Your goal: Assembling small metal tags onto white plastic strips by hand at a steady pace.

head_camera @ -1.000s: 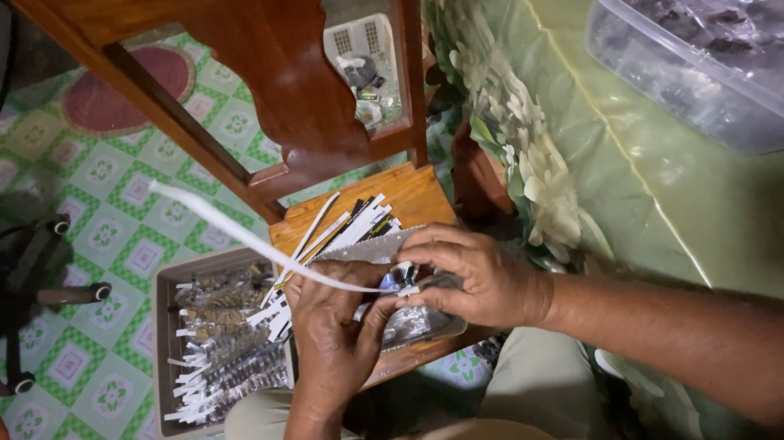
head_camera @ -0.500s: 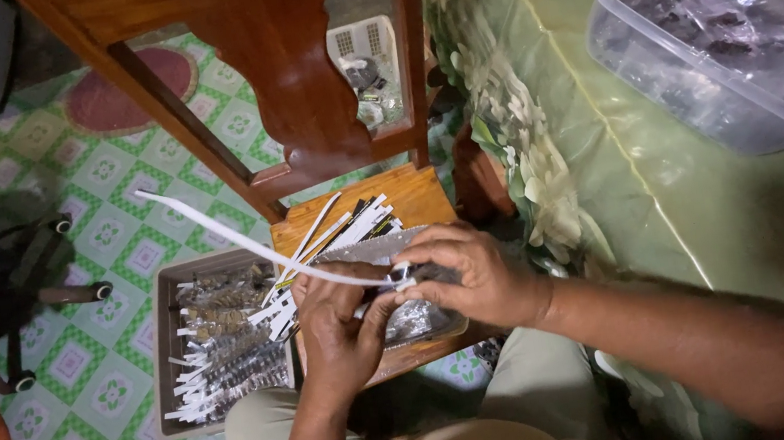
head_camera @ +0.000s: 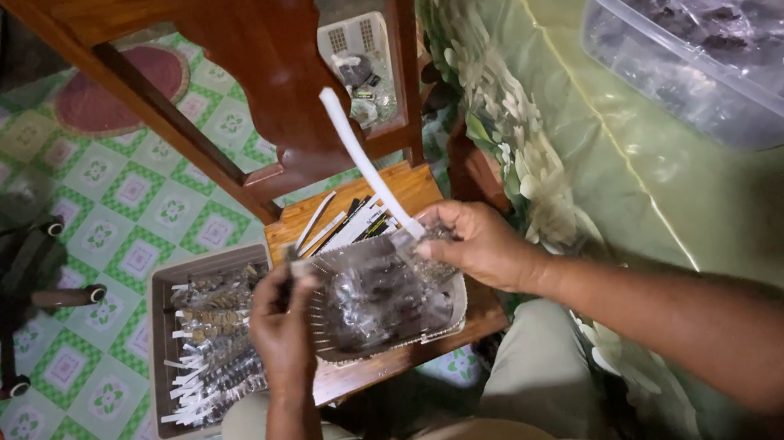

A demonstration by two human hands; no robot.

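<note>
I note the right hand [head_camera: 481, 244] pinching a white strip [head_camera: 362, 161] that juts toward upper centre, the left hand [head_camera: 280, 325] gripping a small dark piece; the strip could slip or snag the wooden frame [head_camera: 281, 63] above.

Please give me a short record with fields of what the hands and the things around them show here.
left hand: at the near-left edge of the small basket, grip unclear
right hand: pinching a white strip that points up and away
basket contents: clear wrapped packets
left of basket: tray of filled strips
on table: clear plastic tub

White strip [head_camera: 367, 165] stands tilted above clear tray [head_camera: 385, 304].
</note>
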